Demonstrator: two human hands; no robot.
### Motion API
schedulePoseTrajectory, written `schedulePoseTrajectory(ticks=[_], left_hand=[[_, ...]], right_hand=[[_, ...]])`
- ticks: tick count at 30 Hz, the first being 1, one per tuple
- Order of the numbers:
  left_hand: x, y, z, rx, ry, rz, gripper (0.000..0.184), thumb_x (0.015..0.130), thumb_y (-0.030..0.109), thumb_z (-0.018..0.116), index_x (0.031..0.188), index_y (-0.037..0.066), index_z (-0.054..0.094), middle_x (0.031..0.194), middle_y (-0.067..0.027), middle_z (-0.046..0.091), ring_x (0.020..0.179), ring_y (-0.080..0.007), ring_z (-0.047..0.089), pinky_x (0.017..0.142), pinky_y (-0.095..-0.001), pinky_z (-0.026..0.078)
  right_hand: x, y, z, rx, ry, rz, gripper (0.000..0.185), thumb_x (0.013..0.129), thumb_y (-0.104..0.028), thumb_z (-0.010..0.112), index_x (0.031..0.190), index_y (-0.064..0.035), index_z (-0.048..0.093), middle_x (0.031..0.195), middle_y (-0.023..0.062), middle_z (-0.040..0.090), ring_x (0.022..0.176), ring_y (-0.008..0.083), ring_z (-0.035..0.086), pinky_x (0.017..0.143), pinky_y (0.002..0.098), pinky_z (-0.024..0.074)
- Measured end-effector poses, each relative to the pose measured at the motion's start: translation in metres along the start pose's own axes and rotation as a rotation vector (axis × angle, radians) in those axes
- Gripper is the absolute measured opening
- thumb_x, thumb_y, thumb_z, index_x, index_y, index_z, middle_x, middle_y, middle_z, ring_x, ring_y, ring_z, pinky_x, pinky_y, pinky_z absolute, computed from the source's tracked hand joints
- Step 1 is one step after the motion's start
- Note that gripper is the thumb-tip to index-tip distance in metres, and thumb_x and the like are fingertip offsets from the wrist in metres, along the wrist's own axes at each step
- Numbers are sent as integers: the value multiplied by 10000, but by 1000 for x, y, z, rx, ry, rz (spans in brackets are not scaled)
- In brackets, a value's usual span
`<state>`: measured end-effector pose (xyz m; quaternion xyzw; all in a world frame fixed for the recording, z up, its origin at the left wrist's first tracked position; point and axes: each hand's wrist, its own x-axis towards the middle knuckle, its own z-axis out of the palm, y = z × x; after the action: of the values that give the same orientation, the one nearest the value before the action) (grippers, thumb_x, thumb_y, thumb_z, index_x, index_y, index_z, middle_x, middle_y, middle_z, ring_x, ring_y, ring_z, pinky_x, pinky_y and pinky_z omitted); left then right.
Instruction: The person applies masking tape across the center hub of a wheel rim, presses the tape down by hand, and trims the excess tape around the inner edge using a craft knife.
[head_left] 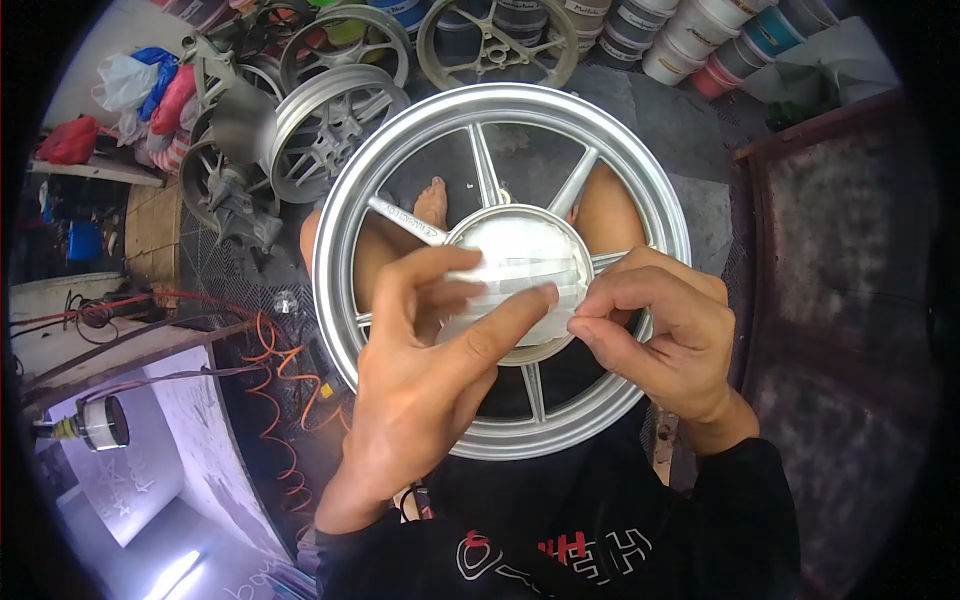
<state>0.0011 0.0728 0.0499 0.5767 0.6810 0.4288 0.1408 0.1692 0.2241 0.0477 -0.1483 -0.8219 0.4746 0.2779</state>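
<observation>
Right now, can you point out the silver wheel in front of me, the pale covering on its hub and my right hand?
Silver wheel (500, 104): head view, far side of its rim.
Pale covering (512, 242): head view, its upper part.
Right hand (678, 335): head view, middle of the hand.

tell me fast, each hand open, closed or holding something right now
Left hand: open, over the white-covered hub.
Right hand: closed in a pinch; whether it holds anything cannot be told.

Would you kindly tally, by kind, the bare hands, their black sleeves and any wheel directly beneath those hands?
Hands: 2 (left hand, right hand)
Sleeves: 2 (left sleeve, right sleeve)
Wheel beneath: 1
Total: 5
</observation>
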Motion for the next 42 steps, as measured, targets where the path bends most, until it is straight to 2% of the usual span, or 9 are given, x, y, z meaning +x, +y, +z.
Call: schedulePoseTrajectory(ticks=[3,8,14,17,20,26,29,35,42], left_hand=[[0,6,7,219,106,-55,525,746,-87,805,1248,15,690,1253,-167,562,953,-266,695,853,-344,575],[-7,-17,-5,-45,74,-289,327,840,21,796,1154,-1,707,845,-99,662,787,-184,665,709,-294,521],[-7,-30,-2,-244,-79,-495,179,878,19,760,1040,-23,695,838,-87,662,730,-159,639,697,-277,512],[-7,-35,7,-366,-4,-501,153,911,0,730,1054,-25,682,896,-12,629,757,-37,527,626,-179,415],[-1,-30,3,-302,-68,-574,188,869,54,771,1025,-18,694,805,-58,644,715,-136,619,674,-265,498],[5,-30,-7,-56,-251,-527,175,849,63,769,995,-7,703,817,-89,661,684,-182,642,637,-304,508],[5,-45,-6,-17,-306,-286,120,856,58,739,947,-15,710,745,-62,640,601,-117,574,565,-252,434],[24,-45,-5,36,-430,-290,108,844,67,743,899,6,674,765,-124,690,646,-245,699,602,-356,503],[34,-38,7,328,-616,-177,325,808,133,806,986,38,551,779,-156,691,743,-386,694,641,-472,514]], right_hand=[[2,-5,2,13,6,48,146,824,-7,800,940,-13,711,858,77,711,676,135,678,583,261,514],[-7,6,1,110,47,104,157,813,12,794,939,-16,705,802,57,690,647,100,656,573,233,483],[-30,15,11,495,122,452,106,882,19,760,960,7,688,797,21,680,666,48,594,609,206,435],[-36,14,16,517,137,478,93,908,24,738,982,16,683,791,12,670,684,44,590,623,204,428],[-42,19,18,518,140,486,101,905,30,736,989,11,682,789,13,667,689,44,588,623,205,428],[-46,26,27,437,265,461,84,908,18,732,953,-3,665,812,32,675,677,41,584,623,208,430],[-48,29,24,174,158,459,84,898,10,727,957,-2,668,810,54,661,662,88,602,619,249,456],[-47,33,29,-217,-26,273,124,834,13,755,950,-21,730,766,72,603,628,150,569,554,295,418],[-48,31,27,-365,-159,184,173,771,-47,768,934,-52,709,761,88,568,693,273,612,607,394,490]])
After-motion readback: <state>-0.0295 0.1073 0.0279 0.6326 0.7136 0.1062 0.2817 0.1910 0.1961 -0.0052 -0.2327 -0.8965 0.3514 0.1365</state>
